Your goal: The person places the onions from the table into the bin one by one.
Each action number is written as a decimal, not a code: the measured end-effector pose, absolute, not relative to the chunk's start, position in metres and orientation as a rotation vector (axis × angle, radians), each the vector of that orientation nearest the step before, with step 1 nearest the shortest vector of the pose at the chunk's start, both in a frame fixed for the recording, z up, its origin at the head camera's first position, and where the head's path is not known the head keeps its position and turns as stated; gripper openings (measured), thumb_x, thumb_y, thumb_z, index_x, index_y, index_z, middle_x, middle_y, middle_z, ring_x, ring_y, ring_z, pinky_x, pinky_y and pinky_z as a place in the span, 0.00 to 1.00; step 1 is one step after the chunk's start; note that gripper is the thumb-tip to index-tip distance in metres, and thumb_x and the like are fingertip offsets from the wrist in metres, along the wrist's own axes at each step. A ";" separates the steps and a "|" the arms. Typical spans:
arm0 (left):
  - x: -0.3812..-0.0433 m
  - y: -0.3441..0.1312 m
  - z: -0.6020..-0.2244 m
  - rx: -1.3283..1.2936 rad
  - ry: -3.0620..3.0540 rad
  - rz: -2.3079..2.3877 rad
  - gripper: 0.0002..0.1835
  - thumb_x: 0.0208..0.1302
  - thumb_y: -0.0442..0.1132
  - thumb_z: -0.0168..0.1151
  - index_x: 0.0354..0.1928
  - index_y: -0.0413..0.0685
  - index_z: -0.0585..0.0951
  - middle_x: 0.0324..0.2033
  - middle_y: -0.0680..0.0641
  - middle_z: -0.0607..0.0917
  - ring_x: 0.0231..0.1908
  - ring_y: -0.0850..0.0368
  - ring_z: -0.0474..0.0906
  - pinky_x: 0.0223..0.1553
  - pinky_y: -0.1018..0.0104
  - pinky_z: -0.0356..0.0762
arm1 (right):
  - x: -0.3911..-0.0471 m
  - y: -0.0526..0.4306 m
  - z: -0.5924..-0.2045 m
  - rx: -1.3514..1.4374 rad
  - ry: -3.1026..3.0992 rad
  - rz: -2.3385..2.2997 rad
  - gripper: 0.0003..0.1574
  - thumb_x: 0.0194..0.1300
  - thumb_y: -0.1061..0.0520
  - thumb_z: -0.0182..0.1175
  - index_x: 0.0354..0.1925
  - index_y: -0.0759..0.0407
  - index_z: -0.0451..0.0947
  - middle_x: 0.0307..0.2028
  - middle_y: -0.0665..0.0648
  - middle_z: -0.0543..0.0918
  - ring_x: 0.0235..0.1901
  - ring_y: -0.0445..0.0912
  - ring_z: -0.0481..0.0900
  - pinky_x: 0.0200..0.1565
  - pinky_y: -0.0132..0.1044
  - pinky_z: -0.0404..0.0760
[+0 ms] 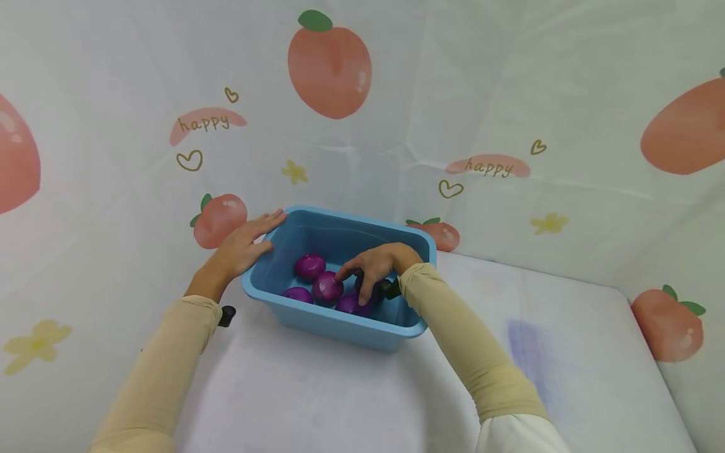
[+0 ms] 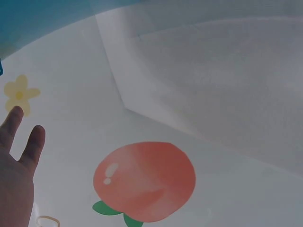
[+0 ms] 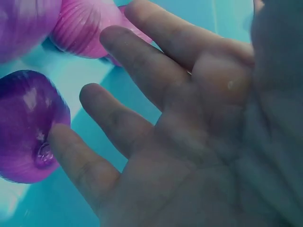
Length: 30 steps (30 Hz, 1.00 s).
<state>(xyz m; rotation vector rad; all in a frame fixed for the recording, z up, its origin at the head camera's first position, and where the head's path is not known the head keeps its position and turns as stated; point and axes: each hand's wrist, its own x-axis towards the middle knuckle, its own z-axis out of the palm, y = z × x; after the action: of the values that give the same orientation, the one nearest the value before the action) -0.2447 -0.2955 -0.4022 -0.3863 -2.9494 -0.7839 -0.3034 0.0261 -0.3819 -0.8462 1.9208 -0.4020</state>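
Several purple onions lie in a blue plastic bin in the head view. My right hand reaches down into the bin above the onions, fingers spread and slightly bent. In the right wrist view the palm faces the camera with nothing in it, and one fingertip overlaps the edge of a dark purple onion. Some onions are partly hidden under this hand. My left hand rests on the bin's left rim with its fingers extended; part of it shows at the left edge of the left wrist view.
The bin stands on a white table near its back edge. Behind it hangs a white backdrop printed with fruit and flowers. A bluish stain marks the tabletop to the right.
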 end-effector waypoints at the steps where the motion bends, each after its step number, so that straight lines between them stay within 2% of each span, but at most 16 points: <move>1: -0.245 -0.296 -0.403 -0.387 -2.949 -0.786 0.35 0.70 0.48 0.47 0.79 0.67 0.59 0.80 0.51 0.60 0.80 0.37 0.52 0.71 0.24 0.57 | -0.303 0.026 -0.382 -0.845 1.922 -0.408 0.55 0.54 0.50 0.75 0.76 0.41 0.63 0.78 0.50 0.63 0.79 0.55 0.56 0.78 0.58 0.59; 6: -0.246 -0.298 -0.404 -0.386 -2.957 -0.784 0.35 0.70 0.48 0.47 0.79 0.68 0.59 0.80 0.53 0.59 0.81 0.40 0.51 0.73 0.26 0.56 | -0.302 0.024 -0.385 -0.828 1.934 -0.436 0.52 0.55 0.52 0.75 0.75 0.42 0.66 0.77 0.51 0.66 0.78 0.55 0.59 0.77 0.58 0.61; 12: -0.249 -0.299 -0.401 -0.407 -2.963 -0.766 0.35 0.71 0.48 0.46 0.79 0.66 0.58 0.80 0.51 0.60 0.80 0.36 0.52 0.72 0.25 0.56 | -0.309 0.023 -0.384 -0.848 1.982 -0.462 0.48 0.56 0.48 0.73 0.73 0.42 0.68 0.75 0.54 0.69 0.77 0.55 0.61 0.76 0.57 0.65; 19: -0.254 -0.296 -0.394 -0.449 -3.007 -0.583 0.34 0.71 0.49 0.48 0.79 0.62 0.60 0.79 0.50 0.63 0.79 0.34 0.54 0.71 0.26 0.59 | -0.317 0.031 -0.378 -0.934 2.053 -0.650 0.42 0.61 0.45 0.71 0.72 0.46 0.71 0.72 0.50 0.73 0.75 0.55 0.66 0.75 0.53 0.67; 25: -0.250 -0.293 -0.379 -0.428 -3.080 -0.481 0.35 0.71 0.49 0.51 0.79 0.58 0.61 0.78 0.45 0.65 0.79 0.32 0.53 0.70 0.26 0.60 | -0.315 0.044 -0.366 -0.942 2.088 -0.883 0.33 0.64 0.47 0.69 0.66 0.44 0.75 0.67 0.48 0.78 0.72 0.51 0.72 0.72 0.49 0.73; 30: -0.244 -0.289 -0.362 -0.336 -3.139 -0.490 0.33 0.75 0.52 0.47 0.78 0.55 0.63 0.76 0.39 0.66 0.79 0.31 0.51 0.70 0.23 0.55 | -0.315 0.060 -0.356 -1.010 2.171 -1.002 0.27 0.69 0.51 0.65 0.64 0.53 0.77 0.64 0.55 0.81 0.68 0.53 0.76 0.69 0.48 0.77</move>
<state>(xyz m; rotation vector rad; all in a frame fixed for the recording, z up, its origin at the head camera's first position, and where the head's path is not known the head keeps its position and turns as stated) -0.2444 -0.2893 -0.3619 -0.3364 -3.1388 -0.4897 -0.3151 0.0603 -0.3563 -1.0103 2.1705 -1.0023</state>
